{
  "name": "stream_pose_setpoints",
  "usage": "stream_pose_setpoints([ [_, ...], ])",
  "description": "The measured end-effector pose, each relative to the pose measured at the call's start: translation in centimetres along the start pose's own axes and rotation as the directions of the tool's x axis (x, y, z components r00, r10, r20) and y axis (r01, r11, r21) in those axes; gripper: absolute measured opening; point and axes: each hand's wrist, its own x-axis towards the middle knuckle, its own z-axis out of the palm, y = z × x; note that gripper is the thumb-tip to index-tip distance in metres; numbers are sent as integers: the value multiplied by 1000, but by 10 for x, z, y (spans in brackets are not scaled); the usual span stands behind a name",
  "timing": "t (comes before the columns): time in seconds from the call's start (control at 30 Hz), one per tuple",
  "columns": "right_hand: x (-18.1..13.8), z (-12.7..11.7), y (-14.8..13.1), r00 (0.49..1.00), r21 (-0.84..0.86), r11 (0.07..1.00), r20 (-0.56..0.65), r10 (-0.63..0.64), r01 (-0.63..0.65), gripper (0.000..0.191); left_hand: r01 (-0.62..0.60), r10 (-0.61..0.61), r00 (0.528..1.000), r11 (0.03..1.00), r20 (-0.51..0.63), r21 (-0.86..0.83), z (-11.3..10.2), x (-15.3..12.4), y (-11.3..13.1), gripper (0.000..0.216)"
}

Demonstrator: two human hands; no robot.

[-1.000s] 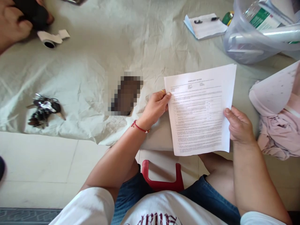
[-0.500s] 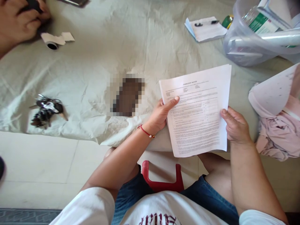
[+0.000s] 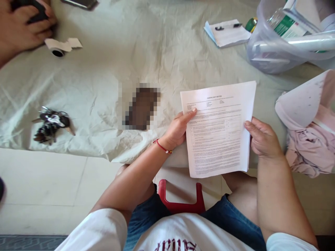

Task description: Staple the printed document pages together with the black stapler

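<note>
A stack of printed paper sheets [image 3: 218, 139], headed "Overleaf Notes", is held up over the table's near edge. My left hand [image 3: 180, 128] grips its left margin, thumb on the front and the other fingers behind. On the opposite margin my right hand [image 3: 263, 136] pinches the sheets, also with the thumb in front. A red cord bracelet [image 3: 162, 146] circles my left wrist. Left of the sheets, a dark rectangular item [image 3: 142, 108] lies on the tablecloth, blurred by pixelation.
Keys [image 3: 53, 123] lie at the left near a paper roll [image 3: 59, 48]. Another person's hand [image 3: 28, 24] holds something dark. A notepad [image 3: 229, 34] with a pen, a plastic basket [image 3: 274, 52] and pink cloth [image 3: 306, 150] are at the right. A red stool [image 3: 180, 207] stands below.
The sheets have tilted slightly, their top edge coming a little lower and more level. Both hands keep their hold. The other person's hand has shifted slightly.
</note>
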Motion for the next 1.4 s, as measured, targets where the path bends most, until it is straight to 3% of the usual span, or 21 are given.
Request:
stream_pose_setpoints([
  [0.27,-1,5,-1,999,30,999,28,22,-22,33,-119,120,986,993,-119,12,-4,8,0,38],
  [0.5,5,5,7,993,-130,988,-76,-91,80,38,-46,34,991,995,-127,-91,-5,4,-2,33],
  [0.67,6,12,2,979,-118,987,-161,-129,111,33,1,-12,994,995,-110,-99,-9,1,-2,31],
  [0.83,8,18,0,985,-84,992,-132,-108,98,31,-35,30,984,999,-173,-27,-14,-2,-7,35],
  [0.93,14,16,4,981,-186,974,-124,-151,127,32,-95,109,971,993,-212,74,-11,-7,-9,39],
  [1.1,18,24,-13,867,-493,826,-245,-435,275,37,-122,187,967,936,-172,331,-1,-27,-10,47],
  [1.23,13,47,-39,773,-639,602,-19,-634,478,36,-184,246,967,852,-65,490,3,-38,-10,62],
  [1.4,9,62,-37,815,-722,482,194,-546,496,31,-213,313,947,786,-78,580,7,-38,-9,69],
])
